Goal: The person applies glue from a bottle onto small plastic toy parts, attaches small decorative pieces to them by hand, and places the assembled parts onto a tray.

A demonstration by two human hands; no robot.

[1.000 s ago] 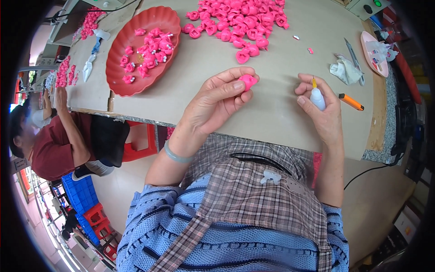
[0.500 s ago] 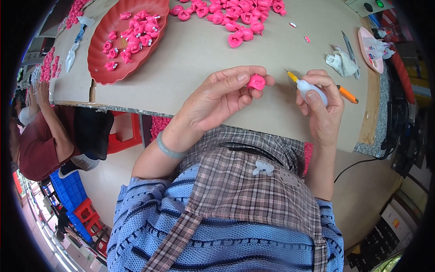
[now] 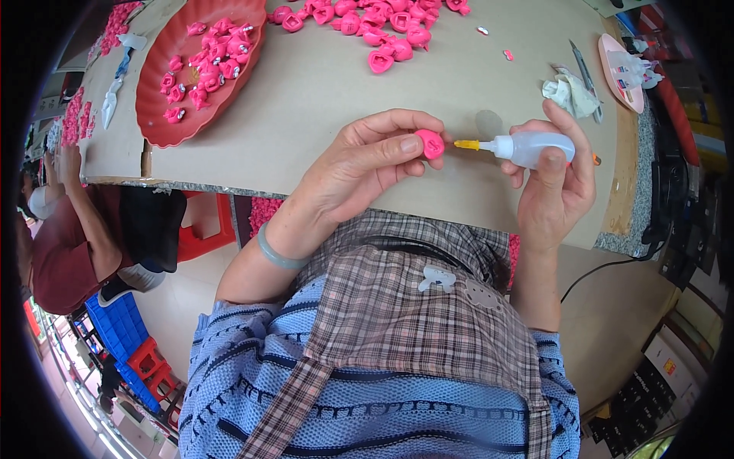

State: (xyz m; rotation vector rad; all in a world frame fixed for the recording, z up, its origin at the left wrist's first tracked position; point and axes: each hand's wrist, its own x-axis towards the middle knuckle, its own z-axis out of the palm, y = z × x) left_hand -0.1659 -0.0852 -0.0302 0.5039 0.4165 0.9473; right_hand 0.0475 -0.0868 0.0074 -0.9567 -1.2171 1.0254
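Observation:
Between thumb and fingers, my left hand (image 3: pixel 382 149) pinches a small pink plastic figure part (image 3: pixel 433 144), its round recessed face turned toward the right. My right hand (image 3: pixel 558 180) is wrapped round a squeezable glue bottle (image 3: pixel 541 149) of translucent white plastic. The bottle lies nearly level, and its yellow needle tip (image 3: pixel 466 144) points left, a short gap away from the pink part. Whether any liquid is at the tip is too small to tell.
A red scalloped tray (image 3: pixel 157 126) at the left holds several pink figures. More pink parts (image 3: pixel 382 30) are heaped at the table's far side. Rightward lie a crumpled cloth (image 3: pixel 569 96), tweezers (image 3: pixel 585 70) and a pink dish (image 3: pixel 612 57) with small bottles. Another person (image 3: pixel 73 237) sits far left.
My right hand has tilted the glue bottle from slanting to nearly level, bringing its tip closer to the pink part. My left hand has turned the part. The view has shifted slightly.

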